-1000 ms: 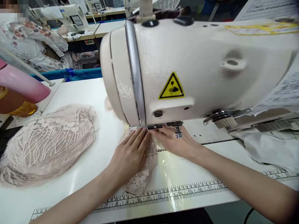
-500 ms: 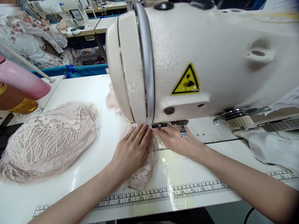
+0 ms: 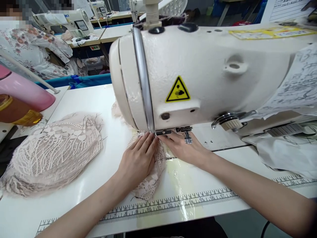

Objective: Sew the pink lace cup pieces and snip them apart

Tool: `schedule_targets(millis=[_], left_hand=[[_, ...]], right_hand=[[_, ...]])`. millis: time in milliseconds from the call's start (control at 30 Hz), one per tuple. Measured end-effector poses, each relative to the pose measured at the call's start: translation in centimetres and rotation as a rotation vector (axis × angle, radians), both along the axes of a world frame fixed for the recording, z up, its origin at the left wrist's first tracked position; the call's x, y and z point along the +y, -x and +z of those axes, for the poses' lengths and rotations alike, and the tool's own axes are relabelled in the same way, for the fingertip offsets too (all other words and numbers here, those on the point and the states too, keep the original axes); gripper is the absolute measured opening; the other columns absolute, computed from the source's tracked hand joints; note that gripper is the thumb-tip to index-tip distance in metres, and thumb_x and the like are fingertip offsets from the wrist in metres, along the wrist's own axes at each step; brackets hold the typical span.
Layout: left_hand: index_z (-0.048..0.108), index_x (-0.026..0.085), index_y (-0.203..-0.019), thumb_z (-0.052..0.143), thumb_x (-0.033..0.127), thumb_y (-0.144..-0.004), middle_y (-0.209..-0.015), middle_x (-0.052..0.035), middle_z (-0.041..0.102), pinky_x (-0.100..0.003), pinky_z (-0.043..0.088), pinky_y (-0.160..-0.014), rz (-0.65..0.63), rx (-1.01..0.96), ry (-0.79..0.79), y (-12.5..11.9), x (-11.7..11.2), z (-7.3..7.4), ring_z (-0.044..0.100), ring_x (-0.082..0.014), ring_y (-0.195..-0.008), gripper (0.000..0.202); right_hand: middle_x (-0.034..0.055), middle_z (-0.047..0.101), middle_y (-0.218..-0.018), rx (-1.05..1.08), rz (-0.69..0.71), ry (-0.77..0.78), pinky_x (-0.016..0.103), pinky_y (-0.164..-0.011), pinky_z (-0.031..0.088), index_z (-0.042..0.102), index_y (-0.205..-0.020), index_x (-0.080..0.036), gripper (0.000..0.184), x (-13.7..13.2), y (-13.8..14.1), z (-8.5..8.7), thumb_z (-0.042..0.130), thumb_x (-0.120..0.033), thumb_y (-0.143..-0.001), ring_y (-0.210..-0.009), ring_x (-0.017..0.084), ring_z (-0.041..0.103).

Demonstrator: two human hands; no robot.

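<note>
A pale pink lace piece (image 3: 148,185) lies under the needle area of the white sewing machine (image 3: 203,76). My left hand (image 3: 137,155) rests flat on this lace, fingers stretched towards the needle. My right hand (image 3: 185,147) reaches in from the other side, beneath the machine head and beside the lace edge. Its fingers point left and look extended, though the small metal attachment (image 3: 188,136) partly covers them and the fingertips are hard to see. The contact between fingertips, lace and presser foot is hidden.
A heap of pink lace pieces (image 3: 56,155) lies to the left. A pink bottle (image 3: 27,89) and an amber container (image 3: 18,110) stand at the left edge. A printed ruler (image 3: 173,204) runs along the front. White cloth (image 3: 284,152) lies right. A person in floral clothing (image 3: 37,46) sits beyond.
My view has shifted, so the machine head appears lower and farther left, with more of its top showing. Both hands stay at the lace by the needle, with little visible movement.
</note>
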State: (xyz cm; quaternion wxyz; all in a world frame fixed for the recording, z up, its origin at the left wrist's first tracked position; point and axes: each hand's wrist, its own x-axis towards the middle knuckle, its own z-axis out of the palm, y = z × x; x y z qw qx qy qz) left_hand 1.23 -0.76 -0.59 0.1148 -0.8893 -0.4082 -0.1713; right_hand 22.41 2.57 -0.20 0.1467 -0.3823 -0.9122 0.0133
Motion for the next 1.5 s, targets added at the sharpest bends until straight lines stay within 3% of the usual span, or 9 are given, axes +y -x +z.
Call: schedule_targets(millis=[400,600,800,933,1033,1167,1333,1400,1500], left_hand=[[0.055,0.005,-0.129,0.041,0.020,-0.095,-0.133,-0.0156,0.056,-0.043,0.051,-0.101,0.015,0.022,-0.009,0.0,0.0,0.1,0.054,-0.0279,-0.125,0.040],[0.053,0.005,-0.131,0.042,0.018,-0.094,-0.134,-0.0163,0.056,-0.043,0.052,-0.100,0.007,0.003,-0.008,0.0,0.0,0.0,0.053,-0.0279,-0.125,0.041],[0.060,0.011,-0.115,0.045,0.014,-0.093,-0.117,-0.0099,0.068,-0.040,0.053,-0.090,-0.008,-0.080,0.079,-0.3,-0.6,2.3,0.062,-0.0225,-0.110,0.026],[0.063,0.016,-0.087,0.052,0.036,-0.093,-0.092,-0.0050,0.069,-0.032,0.049,-0.065,-0.338,-0.029,0.188,0.8,-3.0,4.5,0.063,-0.0177,-0.081,0.024],[0.065,0.016,-0.084,0.054,0.045,-0.091,-0.089,-0.0041,0.069,-0.030,0.042,-0.055,-0.536,0.146,0.022,2.3,-5.6,4.6,0.061,-0.0167,-0.076,0.032],[0.066,0.011,-0.097,0.054,0.017,-0.090,-0.098,-0.0064,0.070,-0.029,0.045,-0.059,-0.403,0.215,-0.073,3.5,-8.6,3.6,0.063,-0.0178,-0.085,0.015],[0.058,0.012,-0.105,0.044,0.008,-0.094,-0.110,-0.0114,0.068,-0.022,0.052,-0.070,-0.065,-0.038,0.170,3.2,-9.3,4.1,0.065,-0.0151,-0.097,0.018],[0.058,0.013,-0.104,0.049,0.018,-0.095,-0.110,-0.0107,0.068,-0.022,0.053,-0.066,-0.061,-0.032,0.204,2.8,-8.9,4.3,0.066,-0.0157,-0.095,0.014],[0.062,0.011,-0.103,0.057,0.020,-0.090,-0.107,-0.0112,0.070,-0.028,0.053,-0.061,-0.193,0.136,0.044,2.6,-8.5,3.9,0.067,-0.0228,-0.094,0.016]], right_hand=[[0.0041,0.057,-0.136,-0.024,0.022,-0.014,0.052,-0.105,0.041,0.044,-0.139,-0.027,0.054,0.1,0.0,-0.2,0.036,-0.007,-0.090,-0.109,0.024,0.062],[0.0082,0.057,-0.135,-0.007,0.056,-0.070,0.050,-0.098,0.043,0.050,-0.134,-0.021,0.049,0.2,0.1,0.0,0.035,-0.006,-0.089,-0.103,0.025,0.065],[0.0077,0.065,-0.117,0.124,0.169,-0.081,0.042,-0.087,0.045,0.055,-0.121,-0.018,0.041,0.7,-0.5,0.3,0.039,-0.006,-0.085,-0.085,0.019,0.063],[0.0043,0.066,-0.101,0.217,0.409,0.116,0.036,-0.084,0.043,0.060,-0.098,-0.018,0.029,1.0,-1.0,0.5,0.043,-0.005,-0.079,-0.100,0.019,0.056],[0.0002,0.065,-0.091,0.257,0.496,0.251,0.038,-0.094,0.040,0.062,-0.086,-0.021,0.025,1.0,-1.1,0.6,0.046,-0.004,-0.079,-0.106,0.018,0.053],[-0.0026,0.065,-0.085,0.336,0.517,0.330,0.042,-0.104,0.033,0.066,-0.080,-0.022,0.016,1.2,-1.3,0.5,0.054,-0.011,-0.082,-0.095,0.015,0.057],[-0.0049,0.067,-0.083,0.383,0.499,0.443,0.044,-0.109,0.028,0.066,-0.079,-0.023,0.010,1.6,-1.6,0.3,0.059,-0.019,-0.084,-0.089,0.014,0.059],[-0.0046,0.068,-0.084,0.402,0.483,0.495,0.044,-0.109,0.028,0.066,-0.080,-0.023,0.009,1.7,-1.7,0.4,0.059,-0.022,-0.085,-0.088,0.013,0.059],[-0.0043,0.069,-0.083,0.440,0.461,0.539,0.044,-0.107,0.031,0.065,-0.078,-0.023,0.010,1.8,-1.8,0.8,0.059,-0.023,-0.085,-0.084,0.013,0.059]])
